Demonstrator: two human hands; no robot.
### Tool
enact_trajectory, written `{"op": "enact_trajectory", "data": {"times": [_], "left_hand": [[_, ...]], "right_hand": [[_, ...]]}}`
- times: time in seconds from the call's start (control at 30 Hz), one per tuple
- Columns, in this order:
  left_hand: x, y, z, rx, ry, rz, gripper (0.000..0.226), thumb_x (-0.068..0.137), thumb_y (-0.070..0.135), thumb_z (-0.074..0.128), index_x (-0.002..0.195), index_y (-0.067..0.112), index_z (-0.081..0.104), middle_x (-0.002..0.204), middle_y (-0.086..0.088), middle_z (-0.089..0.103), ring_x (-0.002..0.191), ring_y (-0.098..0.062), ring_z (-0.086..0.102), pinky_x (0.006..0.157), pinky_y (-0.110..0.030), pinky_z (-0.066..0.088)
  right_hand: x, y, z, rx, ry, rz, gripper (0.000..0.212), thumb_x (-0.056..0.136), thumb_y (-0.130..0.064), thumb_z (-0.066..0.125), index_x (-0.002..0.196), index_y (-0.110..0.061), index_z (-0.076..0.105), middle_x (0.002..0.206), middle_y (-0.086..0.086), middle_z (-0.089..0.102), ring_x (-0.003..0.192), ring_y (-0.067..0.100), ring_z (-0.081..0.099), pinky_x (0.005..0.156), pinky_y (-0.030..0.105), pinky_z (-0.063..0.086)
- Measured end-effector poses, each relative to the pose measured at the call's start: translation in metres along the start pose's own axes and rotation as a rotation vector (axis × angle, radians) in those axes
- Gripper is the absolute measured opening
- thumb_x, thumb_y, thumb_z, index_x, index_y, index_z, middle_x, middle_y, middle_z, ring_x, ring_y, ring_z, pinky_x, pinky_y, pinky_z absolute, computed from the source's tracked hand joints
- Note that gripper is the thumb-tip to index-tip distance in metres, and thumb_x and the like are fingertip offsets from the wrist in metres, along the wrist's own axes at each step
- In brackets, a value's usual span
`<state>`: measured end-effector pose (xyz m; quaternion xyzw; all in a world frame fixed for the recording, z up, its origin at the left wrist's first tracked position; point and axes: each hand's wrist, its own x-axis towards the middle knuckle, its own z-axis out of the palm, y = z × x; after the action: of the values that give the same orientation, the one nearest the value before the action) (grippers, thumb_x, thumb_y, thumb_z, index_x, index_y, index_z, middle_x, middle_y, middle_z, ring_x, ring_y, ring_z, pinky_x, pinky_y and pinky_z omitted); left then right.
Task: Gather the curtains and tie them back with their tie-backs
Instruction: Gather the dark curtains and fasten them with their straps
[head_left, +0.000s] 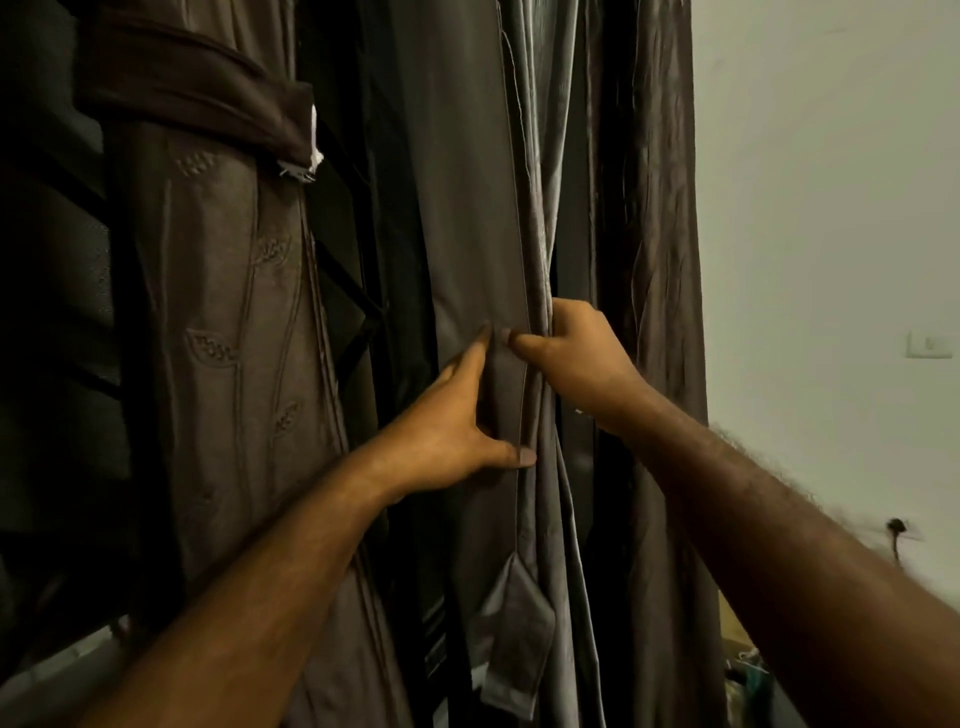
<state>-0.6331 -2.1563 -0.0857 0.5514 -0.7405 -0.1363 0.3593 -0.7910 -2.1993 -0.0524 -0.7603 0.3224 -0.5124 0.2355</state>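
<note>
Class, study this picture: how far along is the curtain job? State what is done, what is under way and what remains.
Done: the left curtain is gathered, a dark tie-back wrapped round it. In hand: the left hand and right hand grip folds of the right curtain. Left: nothing binds it yet; a loose strip, perhaps its tie-back, hangs below the hands.

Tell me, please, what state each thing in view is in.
embroidered curtain: gathered and tied back.
dark tie-back: wrapped round the embroidered curtain.
plain curtain: hanging, untied, partly bunched.
fabric strip: dangling loose low down.
left hand: grips a fold of the plain curtain.
right hand: fingers curled round the plain curtain's edge.
</note>
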Motion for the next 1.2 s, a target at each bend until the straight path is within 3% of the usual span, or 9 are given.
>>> {"op": "enact_trajectory", "data": {"times": [0.17, 0.33, 0.43, 0.6, 0.73, 0.8, 0.87, 1.0, 1.2], "left_hand": [[-0.003, -0.008, 0.026, -0.023, 0.059, -0.014, 0.132, 0.054, 0.046, 0.087, 0.15, 0.05, -0.004, 0.159, 0.009, 0.025, 0.142, -0.016, 0.036, 0.11, -0.046, 0.041], [-0.016, -0.018, 0.049, 0.039, 0.025, -0.101, 0.135, 0.062, 0.033, 0.09, 0.149, 0.048, -0.012, 0.158, 0.006, 0.025, 0.142, -0.018, 0.034, 0.11, -0.048, 0.041], [-0.026, -0.027, 0.061, 0.024, -0.016, -0.115, 0.131, 0.067, 0.028, 0.088, 0.148, 0.051, -0.012, 0.156, 0.008, 0.032, 0.138, -0.017, 0.041, 0.108, -0.045, 0.045], [-0.037, -0.03, 0.068, -0.317, -0.072, -0.148, 0.093, 0.082, 0.024, 0.075, 0.14, 0.064, 0.015, 0.122, 0.01, 0.063, 0.1, -0.016, 0.07, 0.078, -0.042, 0.062], [-0.043, -0.018, 0.069, -0.317, -0.137, -0.2, 0.04, 0.084, 0.034, 0.074, 0.104, 0.058, 0.048, 0.103, 0.008, 0.071, 0.087, -0.011, 0.073, 0.073, -0.034, 0.062], [-0.043, -0.017, 0.069, -0.32, -0.116, -0.283, 0.025, 0.085, 0.038, 0.071, 0.108, 0.04, 0.061, 0.096, 0.003, 0.074, 0.081, -0.015, 0.074, 0.072, -0.038, 0.063], [-0.042, -0.016, 0.07, -0.325, -0.096, -0.361, 0.026, 0.088, 0.035, 0.065, 0.106, 0.017, 0.069, 0.089, -0.004, 0.076, 0.078, -0.02, 0.074, 0.073, -0.041, 0.063], [-0.04, -0.013, 0.07, -0.341, -0.055, -0.429, 0.025, 0.092, 0.027, 0.055, 0.083, 0.01, 0.07, 0.073, -0.005, 0.074, 0.07, -0.022, 0.073, 0.072, -0.041, 0.063], [-0.039, -0.016, 0.072, -0.366, 0.002, -0.459, 0.026, 0.096, 0.021, 0.046, 0.1, 0.006, 0.067, 0.084, -0.015, 0.076, 0.071, -0.026, 0.075, 0.069, -0.042, 0.063]], "right_hand": [[-0.023, 0.024, 0.012, -0.035, 0.035, 0.017, 0.008, 0.099, -0.022, 0.061, 0.092, -0.019, 0.066, 0.083, -0.003, 0.071, 0.073, 0.008, 0.071, 0.058, 0.012, 0.055], [-0.049, 0.048, 0.021, -0.054, -0.03, -0.004, 0.015, 0.1, -0.027, 0.061, 0.086, -0.031, 0.06, 0.076, -0.009, 0.068, 0.066, -0.001, 0.068, 0.057, 0.01, 0.052], [-0.067, 0.065, 0.024, 0.004, -0.088, -0.043, 0.008, 0.1, -0.026, 0.062, 0.102, -0.033, 0.062, 0.086, -0.016, 0.069, 0.08, -0.012, 0.068, 0.069, 0.008, 0.052], [-0.096, 0.098, 0.032, 0.23, -0.186, -0.084, 0.039, 0.102, -0.016, 0.055, 0.139, -0.023, 0.05, 0.12, -0.007, 0.07, 0.112, 0.01, 0.068, 0.092, 0.033, 0.058], [-0.121, 0.116, 0.03, 0.624, -0.301, -0.052, 0.071, 0.086, 0.001, 0.045, 0.15, -0.023, 0.024, 0.134, 0.003, 0.065, 0.122, 0.025, 0.063, 0.096, 0.037, 0.054], [-0.134, 0.121, 0.031, 0.705, -0.357, -0.063, 0.081, 0.074, 0.009, 0.047, 0.146, -0.018, 0.023, 0.136, 0.009, 0.061, 0.121, 0.031, 0.062, 0.096, 0.04, 0.054], [-0.146, 0.125, 0.034, 0.661, -0.373, -0.1, 0.08, 0.068, 0.015, 0.05, 0.137, -0.021, 0.028, 0.143, 0.004, 0.053, 0.129, 0.031, 0.057, 0.102, 0.045, 0.051], [-0.158, 0.132, 0.03, 0.284, -0.443, -0.199, 0.077, 0.073, 0.019, 0.066, 0.129, -0.031, 0.047, 0.168, -0.011, 0.011, 0.152, 0.023, 0.032, 0.116, 0.047, 0.041], [-0.155, 0.14, 0.039, -0.141, -0.523, -0.402, 0.057, 0.083, -0.003, 0.076, 0.131, -0.028, 0.062, 0.169, -0.003, -0.015, 0.157, 0.021, 0.012, 0.115, 0.043, 0.043]]}}
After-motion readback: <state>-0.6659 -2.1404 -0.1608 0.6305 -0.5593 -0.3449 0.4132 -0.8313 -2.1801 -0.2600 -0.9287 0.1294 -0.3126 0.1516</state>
